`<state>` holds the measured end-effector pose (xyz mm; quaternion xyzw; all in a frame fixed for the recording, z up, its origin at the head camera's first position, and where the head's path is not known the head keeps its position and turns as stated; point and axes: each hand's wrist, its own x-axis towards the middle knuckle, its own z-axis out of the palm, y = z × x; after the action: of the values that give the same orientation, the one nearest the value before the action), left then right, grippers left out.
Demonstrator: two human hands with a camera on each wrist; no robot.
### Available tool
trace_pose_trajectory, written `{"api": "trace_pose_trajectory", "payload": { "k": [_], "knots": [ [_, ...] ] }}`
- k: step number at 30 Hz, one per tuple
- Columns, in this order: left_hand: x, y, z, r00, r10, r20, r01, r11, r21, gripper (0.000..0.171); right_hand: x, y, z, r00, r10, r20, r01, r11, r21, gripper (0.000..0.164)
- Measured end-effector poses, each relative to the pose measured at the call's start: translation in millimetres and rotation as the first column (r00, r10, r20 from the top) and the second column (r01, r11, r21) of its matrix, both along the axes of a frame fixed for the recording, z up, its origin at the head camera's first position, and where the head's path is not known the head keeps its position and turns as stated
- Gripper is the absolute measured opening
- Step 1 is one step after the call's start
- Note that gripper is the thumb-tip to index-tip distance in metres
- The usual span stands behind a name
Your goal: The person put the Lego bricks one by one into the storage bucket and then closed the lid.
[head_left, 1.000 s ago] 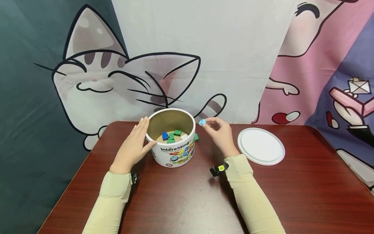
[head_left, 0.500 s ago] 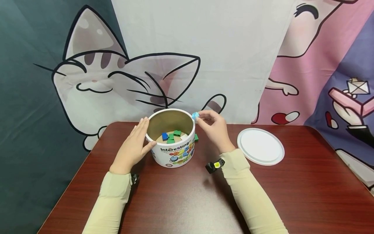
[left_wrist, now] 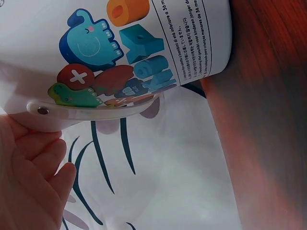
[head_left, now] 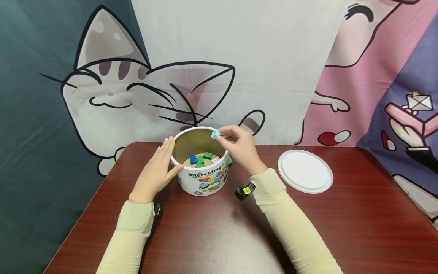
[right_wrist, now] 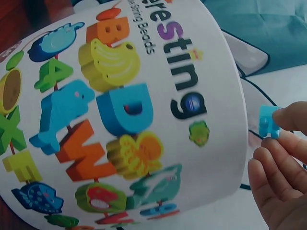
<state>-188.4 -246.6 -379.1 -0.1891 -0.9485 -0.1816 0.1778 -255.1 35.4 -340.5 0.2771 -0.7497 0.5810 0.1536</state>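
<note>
A white round bucket with printed pictures stands on the table. Several small building blocks, green, blue and white, lie on its floor, such as a blue block and a green block. My left hand rests against the bucket's left side, fingers extended, thumb at the front rim. In the left wrist view its fingers touch near the rim. My right hand pinches a light blue building block between thumb and fingers, over the bucket's right rim. The right wrist view shows studs on this block.
To the right a round white lid lies flat on the brown table. Another green block is partly visible behind the bucket's right side. A printed cloth backdrop hangs just beyond the table's far edge.
My right hand has moved left and slightly up with the light blue block, from beside the bucket to above its rim. The left hand and the bucket stay in place.
</note>
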Motion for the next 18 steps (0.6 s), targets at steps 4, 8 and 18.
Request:
{"api": "trace_pose_trajectory", "payload": {
  "k": [4, 8, 18],
  "knots": [
    [-0.8, 0, -0.6, 1.000, 0.003, 0.001, -0.003, 1.000, -0.004, 0.091, 0.4, -8, 3.2, 1.000, 0.008, 0.013, -0.009, 0.999, 0.052, 0.015],
    [-1.2, 0, -0.6, 1.000, 0.010, 0.011, -0.010, 1.000, -0.003, 0.089, -1.5, -17, 5.3, 1.000, -0.008, 0.021, 0.005, 0.993, 0.121, 0.017],
    [0.2, 1, 0.4, 1.000, 0.017, 0.024, -0.017, 1.000, -0.003, 0.089, -7.7, -37, 7.6, 0.999, 0.010, 0.043, -0.021, 0.970, 0.241, 0.014]
  ]
}}
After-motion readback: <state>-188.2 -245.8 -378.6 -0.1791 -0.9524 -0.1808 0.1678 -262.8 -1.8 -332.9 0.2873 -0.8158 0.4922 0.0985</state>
